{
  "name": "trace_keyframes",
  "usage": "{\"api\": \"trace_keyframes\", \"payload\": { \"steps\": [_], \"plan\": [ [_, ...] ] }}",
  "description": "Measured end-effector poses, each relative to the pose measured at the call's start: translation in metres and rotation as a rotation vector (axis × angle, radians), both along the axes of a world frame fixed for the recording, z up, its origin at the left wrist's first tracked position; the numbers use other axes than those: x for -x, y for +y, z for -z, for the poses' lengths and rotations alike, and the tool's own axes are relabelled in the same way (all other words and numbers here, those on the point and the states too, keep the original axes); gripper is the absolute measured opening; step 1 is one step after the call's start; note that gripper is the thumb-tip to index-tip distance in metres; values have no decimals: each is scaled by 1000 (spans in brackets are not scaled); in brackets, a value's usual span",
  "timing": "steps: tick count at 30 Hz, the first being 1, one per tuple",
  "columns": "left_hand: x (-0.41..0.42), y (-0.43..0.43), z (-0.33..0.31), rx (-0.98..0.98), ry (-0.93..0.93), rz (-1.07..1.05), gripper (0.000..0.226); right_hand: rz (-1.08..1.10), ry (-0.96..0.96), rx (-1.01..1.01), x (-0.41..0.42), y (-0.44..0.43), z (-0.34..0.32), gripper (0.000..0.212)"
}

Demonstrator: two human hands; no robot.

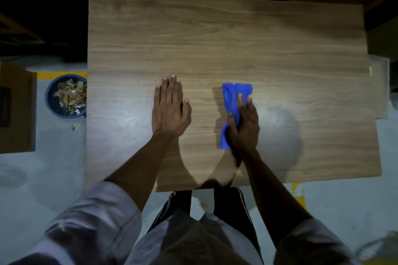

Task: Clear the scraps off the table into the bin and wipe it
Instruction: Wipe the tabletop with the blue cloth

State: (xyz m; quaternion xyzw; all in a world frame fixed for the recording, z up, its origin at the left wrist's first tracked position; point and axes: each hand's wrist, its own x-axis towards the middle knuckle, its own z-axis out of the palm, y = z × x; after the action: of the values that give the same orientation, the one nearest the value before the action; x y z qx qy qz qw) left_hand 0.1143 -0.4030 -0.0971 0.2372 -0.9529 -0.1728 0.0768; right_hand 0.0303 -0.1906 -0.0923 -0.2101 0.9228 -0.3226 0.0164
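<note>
The right side of the round blue bin (pixel 48 97) is hidden behind the left edge of the desk (pixel 215 38), so only part of its rim and inside shows. It stands on the floor (pixel 43 168) just beside the desk and holds a heap of dry, brownish, flaky scraps (pixel 72 95) with a few pale bits among them; what they are made of is hard to make out in the dim light. One small dark scrap (pixel 73 128) lies on the floor near the bin. A brown cardboard box (pixel 17 109) is cut off by the left edge of the view.

The desk top is a flat rectangle with a light wood-grain finish, showing a pale sheen in front of the person.

The left hand (pixel 170 112) lies palm-down on the desk, fingers straight and close together, thumb out to the side, holding nothing. The right hand (pixel 244 127) covers the middle of a blue cloth (pixel 233 94), a soft rag bunched at its waist. The thumb curls round that narrow part and the fingers press the upper half to the desk. The cloth's lower end sticks out by the wrist.
</note>
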Motion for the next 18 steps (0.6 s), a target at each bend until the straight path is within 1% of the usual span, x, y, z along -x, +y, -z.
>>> {"api": "trace_keyframes", "payload": {
  "steps": [4,6,7,8,11,13,15,17,18],
  "plan": [
    [2,1,4,-1,-26,-23,65,50,-76,-33,50,-26,-4,65],
    [3,2,7,5,-29,-24,66,30,0,-48,66,-41,2,63],
    [3,1,8,12,-28,-23,66,9,57,-45,70,-47,6,61],
    [3,2,9,22,-25,-22,66,-19,76,-31,73,-53,8,59],
    [4,1,11,45,-3,-20,65,-143,-15,16,75,-80,6,60],
    [4,1,12,52,15,-22,63,-217,-36,33,71,-100,5,61],
    [3,1,13,37,63,-22,55,-280,-38,47,58,-112,5,61],
    [0,0,12,-58,204,-52,39,-360,-49,54,39,-117,6,60],
    [-3,0,11,-126,291,-101,30,-399,-60,53,28,-118,7,60]
  ]
}}
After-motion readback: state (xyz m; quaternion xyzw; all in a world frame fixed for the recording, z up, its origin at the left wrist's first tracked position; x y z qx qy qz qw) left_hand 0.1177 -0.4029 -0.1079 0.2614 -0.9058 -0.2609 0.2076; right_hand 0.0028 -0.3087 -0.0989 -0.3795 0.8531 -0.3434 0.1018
